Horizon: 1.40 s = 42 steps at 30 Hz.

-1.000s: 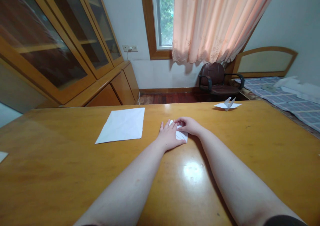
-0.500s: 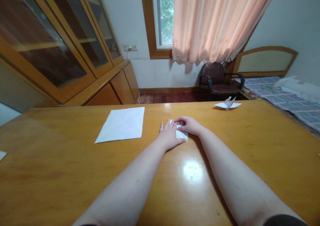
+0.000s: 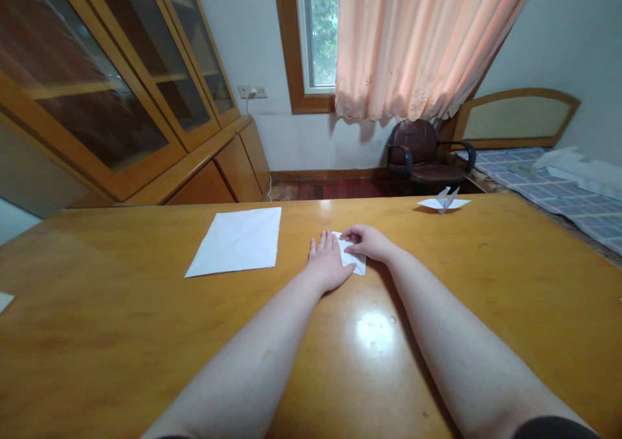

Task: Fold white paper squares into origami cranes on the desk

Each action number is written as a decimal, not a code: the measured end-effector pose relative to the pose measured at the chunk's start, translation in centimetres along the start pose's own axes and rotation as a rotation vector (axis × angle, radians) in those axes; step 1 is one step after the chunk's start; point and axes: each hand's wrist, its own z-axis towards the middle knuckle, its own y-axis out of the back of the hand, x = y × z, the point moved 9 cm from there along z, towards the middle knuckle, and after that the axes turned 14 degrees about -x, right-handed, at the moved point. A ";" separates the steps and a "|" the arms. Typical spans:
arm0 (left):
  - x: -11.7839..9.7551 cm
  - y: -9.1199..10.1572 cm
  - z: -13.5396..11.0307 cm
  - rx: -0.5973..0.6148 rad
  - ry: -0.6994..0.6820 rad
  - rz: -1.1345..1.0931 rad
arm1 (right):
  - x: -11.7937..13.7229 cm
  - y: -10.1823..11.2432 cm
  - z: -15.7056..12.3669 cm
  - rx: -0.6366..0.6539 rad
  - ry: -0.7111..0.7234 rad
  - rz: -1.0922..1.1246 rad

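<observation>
**Small folded paper (image 3: 359, 261) lies between two working hands**

The step in hand looks like creasing: the left hand (image 3: 329, 263) lies flat, palm down, fingers extended and thumb out, covering the paper's left part and gripping nothing. The right hand (image 3: 368, 241) is partly curled over the upper right part, thumb and fingers slightly apart. The paper rests on the surface (image 3: 218, 335), right of a larger flat sheet (image 3: 243, 241). A sharp crease would call for a steady left palm and aligned edges.

Whether the right fingertips pinch a flap or merely touch it, I cannot tell. The paper's left edge is hidden, and a white piece (image 3: 4, 302) is cut off at far left.
</observation>
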 end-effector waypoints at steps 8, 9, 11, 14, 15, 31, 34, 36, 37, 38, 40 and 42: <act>2.3 0.8 0.4 -0.085 0.193 0.024 | 0.4 0.2 -0.1 -0.009 0.014 -0.022; 2.7 0.9 0.5 -0.097 0.221 0.024 | 0.4 0.2 -0.1 -0.006 0.012 -0.018; 3.5 1.1 0.7 -0.112 0.257 0.017 | 0.4 0.2 -0.2 -0.001 0.005 -0.013; 4.4 1.4 0.9 -0.128 0.295 0.012 | 0.4 0.2 -0.2 -0.001 -0.006 -0.020; 4.6 1.5 1.0 -0.135 0.310 0.015 | 0.4 0.2 -0.2 -0.002 -0.007 -0.024; 3.6 1.9 1.6 -0.154 0.227 -0.054 | 0.3 0.1 -0.1 0.009 0.008 -0.028; 3.4 1.8 1.6 -0.145 0.205 -0.090 | 0.3 0.0 -0.1 0.012 0.012 -0.030; 3.4 1.8 1.6 -0.147 0.203 -0.105 | 0.3 0.0 -0.2 0.011 0.013 -0.028; 3.4 1.8 1.6 -0.149 0.203 -0.110 | 0.4 0.0 -0.2 0.010 0.015 -0.027; 3.4 1.8 1.6 -0.151 0.204 -0.114 | 0.5 0.0 -0.2 0.010 0.019 -0.027; 3.4 2.0 1.7 -0.161 0.205 -0.123 | 0.5 0.1 -0.2 0.009 0.022 -0.025; 3.3 2.2 1.7 -0.172 0.203 -0.138 | 0.5 0.0 -0.2 0.012 0.020 -0.020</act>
